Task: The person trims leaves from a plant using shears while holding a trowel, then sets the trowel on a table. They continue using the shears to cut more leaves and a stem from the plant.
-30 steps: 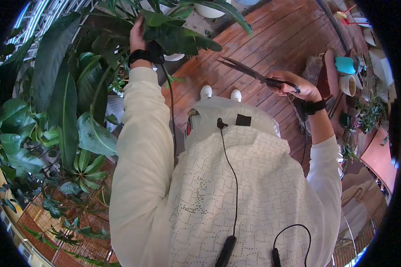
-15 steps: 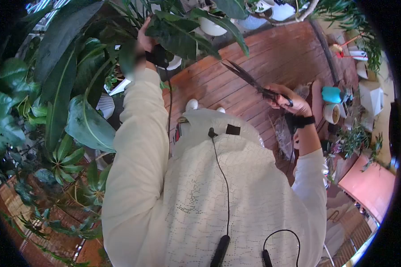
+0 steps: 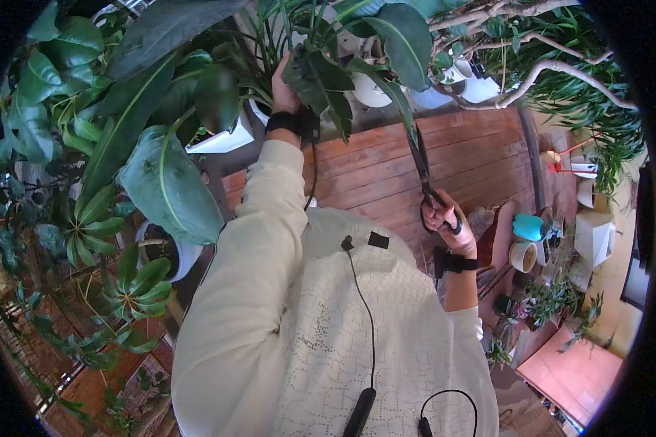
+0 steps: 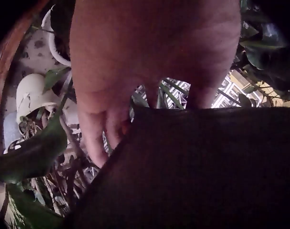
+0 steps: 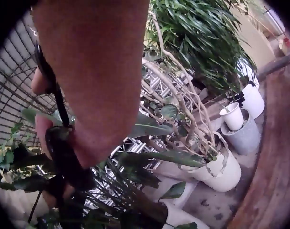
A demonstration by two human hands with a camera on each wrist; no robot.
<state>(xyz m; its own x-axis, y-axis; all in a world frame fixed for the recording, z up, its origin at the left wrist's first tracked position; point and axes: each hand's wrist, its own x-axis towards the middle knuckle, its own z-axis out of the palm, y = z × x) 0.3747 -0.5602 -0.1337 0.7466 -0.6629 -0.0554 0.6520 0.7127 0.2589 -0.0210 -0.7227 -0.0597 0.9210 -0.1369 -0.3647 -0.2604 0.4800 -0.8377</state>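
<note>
Among the stems of a large-leaved plant (image 3: 171,178), my left hand (image 3: 285,91) reaches upward; its fingertips are hidden by leaves in the head view. The left wrist view shows that hand (image 4: 149,57) with fingers extended downward behind a dark leaf (image 4: 197,167); whether it holds a stem cannot be told. My right hand (image 3: 448,224) grips the handles of black scissors (image 3: 422,164), whose blades point up toward a hanging leaf tip. In the right wrist view, fingers of the right hand (image 5: 97,81) are curled through the black handles (image 5: 63,148).
White pots (image 5: 221,171) and a grey pot (image 5: 245,136) stand beside bare branches (image 3: 547,69) at the back. A wooden floor (image 3: 481,149) lies ahead. At the right are a turquoise container (image 3: 528,227), small pots and a pink surface (image 3: 570,368).
The view has turned, bringing branches and more pots into sight. The scissors have swung from slanting left to nearly upright, closer to the leaves. My left hand remains among the foliage.
</note>
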